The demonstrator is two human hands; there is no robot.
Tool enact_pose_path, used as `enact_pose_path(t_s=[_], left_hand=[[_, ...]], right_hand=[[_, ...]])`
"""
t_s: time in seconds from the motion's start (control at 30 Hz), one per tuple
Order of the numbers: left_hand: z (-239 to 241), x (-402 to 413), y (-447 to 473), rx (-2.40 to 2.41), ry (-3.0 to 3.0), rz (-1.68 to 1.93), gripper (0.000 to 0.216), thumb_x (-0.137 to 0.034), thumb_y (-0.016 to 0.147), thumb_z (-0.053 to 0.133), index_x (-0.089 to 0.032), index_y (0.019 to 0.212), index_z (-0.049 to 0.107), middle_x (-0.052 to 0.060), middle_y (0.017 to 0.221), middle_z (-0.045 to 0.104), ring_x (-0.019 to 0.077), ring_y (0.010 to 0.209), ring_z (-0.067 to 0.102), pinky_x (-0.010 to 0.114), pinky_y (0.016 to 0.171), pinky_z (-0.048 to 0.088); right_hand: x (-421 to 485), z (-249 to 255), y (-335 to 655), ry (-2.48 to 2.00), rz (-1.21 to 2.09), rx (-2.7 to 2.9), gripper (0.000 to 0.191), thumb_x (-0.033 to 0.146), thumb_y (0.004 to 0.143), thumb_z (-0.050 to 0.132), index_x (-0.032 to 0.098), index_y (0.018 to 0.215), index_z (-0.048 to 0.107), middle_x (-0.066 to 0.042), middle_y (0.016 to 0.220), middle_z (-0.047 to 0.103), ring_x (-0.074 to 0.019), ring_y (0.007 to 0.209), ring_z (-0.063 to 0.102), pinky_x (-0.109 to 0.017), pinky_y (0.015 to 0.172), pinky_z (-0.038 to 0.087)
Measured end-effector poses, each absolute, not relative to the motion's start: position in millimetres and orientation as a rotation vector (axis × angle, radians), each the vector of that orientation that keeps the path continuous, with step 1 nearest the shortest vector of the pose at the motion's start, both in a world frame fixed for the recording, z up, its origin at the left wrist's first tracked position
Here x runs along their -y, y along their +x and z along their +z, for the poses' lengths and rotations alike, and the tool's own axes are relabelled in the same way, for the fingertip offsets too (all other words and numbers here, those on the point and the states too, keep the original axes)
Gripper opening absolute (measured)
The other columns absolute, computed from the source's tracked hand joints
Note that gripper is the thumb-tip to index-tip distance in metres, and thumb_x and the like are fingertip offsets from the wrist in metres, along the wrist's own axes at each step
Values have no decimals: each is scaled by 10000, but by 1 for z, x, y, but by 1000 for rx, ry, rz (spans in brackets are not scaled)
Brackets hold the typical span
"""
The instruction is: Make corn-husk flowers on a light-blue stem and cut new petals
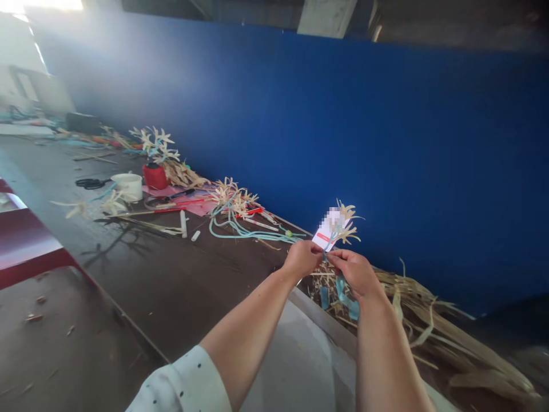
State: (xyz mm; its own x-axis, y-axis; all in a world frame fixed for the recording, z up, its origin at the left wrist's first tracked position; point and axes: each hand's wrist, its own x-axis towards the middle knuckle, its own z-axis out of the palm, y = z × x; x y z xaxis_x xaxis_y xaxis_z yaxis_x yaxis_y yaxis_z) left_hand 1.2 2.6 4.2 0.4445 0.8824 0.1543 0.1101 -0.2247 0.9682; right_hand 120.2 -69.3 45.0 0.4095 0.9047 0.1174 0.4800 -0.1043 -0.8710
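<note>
Out in front of me, my left hand and my right hand meet with fingertips pinched around the thin blue stem of a pale dried-husk flower. The petals spread above the fingers. Directly behind the flower is a white card with a red band, partly blurred out; whether a hand touches it I cannot tell. Below my right hand hangs a strip of light blue tape or ribbon. Left of my hands lies a bunch of similar flowers with long blue stems.
Along the dark table stand a red spool, a white cup and black scissors. More husk flowers rise behind. Dried husks lie at right. A blue wall borders the table's back.
</note>
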Motion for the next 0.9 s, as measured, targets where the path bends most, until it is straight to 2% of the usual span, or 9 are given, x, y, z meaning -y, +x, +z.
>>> enact_pose_path(t_s=[0.2,0.3,0.5,0.67,0.8,0.9], left_hand=[[10,-3,-3,-893,1655,960,220,-262,694,623,-149,849,729,38,672,666,119,621,571,194,592,437],[11,-6,-3,-837,1565,914,203,-245,689,639,-133,832,728,18,614,638,96,553,549,190,560,444],[19,-4,-3,-690,1168,846,120,-137,711,642,-92,811,691,-10,544,599,84,535,577,216,601,511],[19,-4,-2,-667,1138,846,51,-96,715,637,-102,750,674,-21,517,595,90,535,594,228,629,530],[14,-9,-1,-681,1179,859,47,-108,723,634,-107,751,671,-16,528,604,102,551,608,238,634,533],[14,-10,-1,-689,1185,860,38,-111,722,641,-113,746,670,-17,538,610,102,567,617,231,637,531]], right_hand=[[71,49,116,-1654,673,1102,341,432,551,718,155,744,670,5,537,558,-118,481,447,-247,467,308],[71,48,117,-1611,729,1060,348,425,536,729,159,747,657,8,535,555,-112,472,438,-243,459,308],[71,45,123,-1640,695,1071,328,431,556,717,159,728,657,18,502,525,-92,433,391,-232,424,278],[71,43,127,-1650,696,1091,305,415,594,695,155,750,666,10,538,561,-96,448,416,-232,435,291],[70,38,135,-1693,631,1112,325,377,633,662,159,873,693,7,556,578,-119,483,467,-246,478,349],[69,36,142,-1621,616,1094,445,352,639,658,170,1045,665,-43,780,666,-166,659,582,-270,585,426]])
